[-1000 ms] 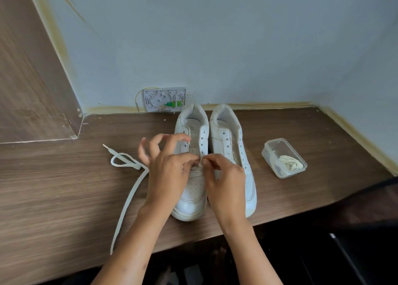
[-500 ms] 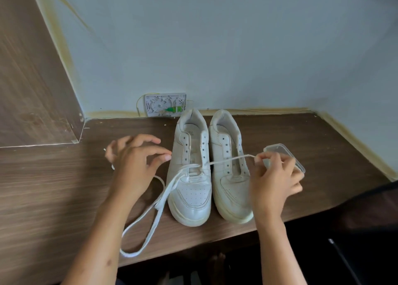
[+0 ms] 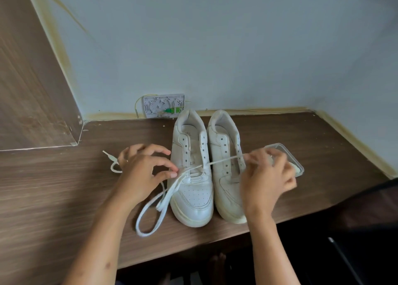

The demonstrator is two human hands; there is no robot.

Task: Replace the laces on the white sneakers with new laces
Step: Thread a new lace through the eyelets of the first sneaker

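Two white sneakers stand side by side on the wooden desk [image 3: 64, 198], toes toward me: the left sneaker [image 3: 191, 190] and the right sneaker [image 3: 226, 170]. A white lace [image 3: 163, 200] runs through the lowest eyelets of the left sneaker. My left hand [image 3: 140, 175] pinches the lace's left part between thumb and forefinger, just left of the shoe. My right hand [image 3: 265, 179] pinches the right end, stretched taut across the right sneaker. The slack loops down toward the desk's front edge.
A clear plastic container [image 3: 295, 164] with a pale bundle inside sits right of the shoes, partly behind my right hand. A white wall box [image 3: 163, 106] sits at the back. A wooden panel [image 3: 28, 91] rises at the left. The desk's front edge lies close below the shoes.
Both hands left the left sneaker's toe and drew apart, pulling the lace through the lowest eyelets. The lace now stretches across both shoes, with slack looped at the front left.
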